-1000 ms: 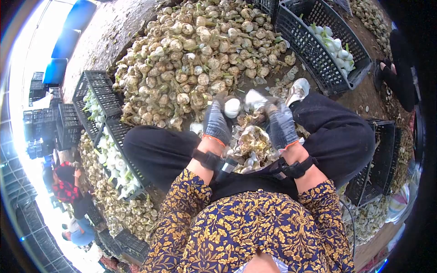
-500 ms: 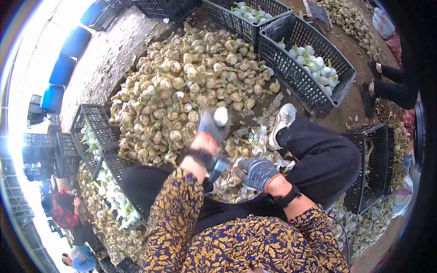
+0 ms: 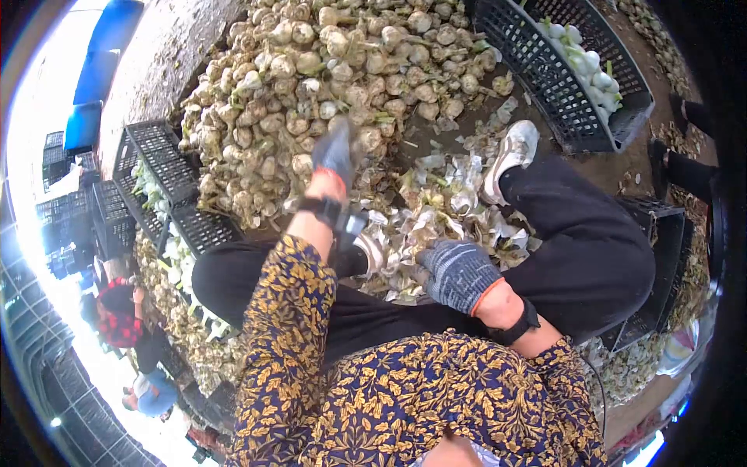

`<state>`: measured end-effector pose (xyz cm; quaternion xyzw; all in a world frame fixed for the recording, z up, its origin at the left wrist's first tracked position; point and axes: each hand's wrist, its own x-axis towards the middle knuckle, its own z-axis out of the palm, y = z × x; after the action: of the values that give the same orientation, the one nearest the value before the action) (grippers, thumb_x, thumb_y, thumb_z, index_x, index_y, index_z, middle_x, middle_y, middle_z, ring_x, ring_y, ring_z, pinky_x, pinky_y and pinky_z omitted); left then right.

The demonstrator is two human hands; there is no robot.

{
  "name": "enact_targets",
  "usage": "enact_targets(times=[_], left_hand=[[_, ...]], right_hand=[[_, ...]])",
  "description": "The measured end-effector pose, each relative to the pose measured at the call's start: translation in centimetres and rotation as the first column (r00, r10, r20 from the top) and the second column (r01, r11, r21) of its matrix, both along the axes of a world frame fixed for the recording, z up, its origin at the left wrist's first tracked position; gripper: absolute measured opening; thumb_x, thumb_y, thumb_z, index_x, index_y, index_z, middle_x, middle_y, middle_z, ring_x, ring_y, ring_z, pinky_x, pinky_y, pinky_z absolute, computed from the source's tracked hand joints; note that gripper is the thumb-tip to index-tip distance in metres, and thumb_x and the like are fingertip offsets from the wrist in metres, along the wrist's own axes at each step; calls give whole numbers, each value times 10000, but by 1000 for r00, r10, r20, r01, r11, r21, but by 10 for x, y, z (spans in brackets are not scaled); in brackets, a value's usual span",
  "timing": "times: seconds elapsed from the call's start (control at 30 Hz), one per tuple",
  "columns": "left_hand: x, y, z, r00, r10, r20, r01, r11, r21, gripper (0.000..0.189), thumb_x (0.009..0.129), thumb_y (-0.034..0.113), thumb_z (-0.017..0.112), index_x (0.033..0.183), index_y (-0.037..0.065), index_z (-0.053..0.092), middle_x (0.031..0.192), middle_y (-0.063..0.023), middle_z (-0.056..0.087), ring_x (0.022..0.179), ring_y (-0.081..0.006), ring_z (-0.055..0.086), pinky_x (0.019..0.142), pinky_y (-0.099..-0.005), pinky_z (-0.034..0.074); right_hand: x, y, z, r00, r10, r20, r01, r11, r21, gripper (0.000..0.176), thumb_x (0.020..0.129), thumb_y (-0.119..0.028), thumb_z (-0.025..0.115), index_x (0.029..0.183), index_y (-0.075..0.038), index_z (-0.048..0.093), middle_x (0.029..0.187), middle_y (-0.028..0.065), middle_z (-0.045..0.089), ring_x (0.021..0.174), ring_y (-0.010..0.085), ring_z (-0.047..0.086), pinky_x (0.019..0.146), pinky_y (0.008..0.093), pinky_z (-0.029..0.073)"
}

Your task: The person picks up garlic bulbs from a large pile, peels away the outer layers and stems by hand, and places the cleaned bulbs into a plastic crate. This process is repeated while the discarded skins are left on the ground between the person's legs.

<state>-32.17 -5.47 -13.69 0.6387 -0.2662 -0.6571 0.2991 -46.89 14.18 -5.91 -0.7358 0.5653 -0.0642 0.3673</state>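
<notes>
My left hand [image 3: 334,152], in a grey glove, reaches out over the heap of unpeeled garlic bulbs [image 3: 268,101]. Motion smears its fingers, and a blurred pale bulb shows close beside them. In a dark knitted glove, my right hand [image 3: 461,274] is closed low between my knees, its fingers curled and turned downward. I cannot tell what it holds. Under and beyond it lie loose garlic skins [image 3: 436,214], spread on the ground between my shoes.
A black crate [image 3: 556,97] with white trimmed garlic stands at the upper right. More crates [image 3: 163,167] with white garlic stand left of my knee. Another dark crate [image 3: 661,265] sits at the right. A person [image 3: 120,315] is at the far left; another's dark-clad legs [image 3: 689,175] show at right.
The view has shifted, moving the heap and crates upward in the picture. My left hand, earlier with a white garlic bulb at its fingers, has swung out farther over the heap. My right hand stays low.
</notes>
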Motion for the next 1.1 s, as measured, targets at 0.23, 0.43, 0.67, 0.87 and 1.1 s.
enact_targets(times=[0.23, 0.43, 0.67, 0.87, 1.1], left_hand=[[58, 100, -100, 341, -383, 858, 619, 779, 102, 449, 750, 338, 550, 1130, 101, 508, 1099, -187, 525, 1011, -331, 506, 845, -393, 402], [14, 77, -92, 131, -396, 909, 817, 562, 127, 519, 687, 290, 622, 1166, 155, 473, 1203, -211, 428, 1062, -380, 447, 855, -431, 398], [18, 82, -130, -275, -333, 902, 928, 151, 339, 348, 746, 195, 489, 1090, 226, 530, 1186, -150, 448, 1005, -309, 494, 816, -415, 390], [8, 57, -96, -120, -541, 832, 923, 248, 294, 295, 750, 175, 517, 1042, 134, 545, 980, -156, 574, 834, -306, 577, 719, -410, 441], [-7, 55, -26, 885, -435, 168, 445, 895, -32, 407, 825, 282, 527, 1142, 30, 487, 1060, -156, 562, 930, -269, 560, 788, -337, 441]], right_hand=[[7, -16, 5, 997, -68, 37, 65, 993, 95, 292, 709, -224, 555, 942, -49, 582, 796, 162, 587, 739, 309, 568, 659, 401, 455], [11, -27, 2, 994, -90, 60, 79, 982, 170, 363, 708, -206, 549, 1038, -55, 545, 845, 162, 581, 781, 305, 561, 689, 393, 453], [11, -24, -8, 983, -142, 115, 136, 989, 54, 354, 724, -210, 543, 1045, -61, 549, 817, 158, 581, 761, 308, 559, 685, 391, 452], [5, -28, 2, 991, -98, 87, 89, 991, 99, 297, 745, -236, 540, 977, -56, 588, 765, 151, 575, 726, 309, 554, 652, 393, 449], [-10, -32, -17, 875, -458, 158, 480, 865, -148, 292, 753, -225, 604, 966, -26, 592, 870, 182, 601, 843, 315, 572, 729, 355, 460]])
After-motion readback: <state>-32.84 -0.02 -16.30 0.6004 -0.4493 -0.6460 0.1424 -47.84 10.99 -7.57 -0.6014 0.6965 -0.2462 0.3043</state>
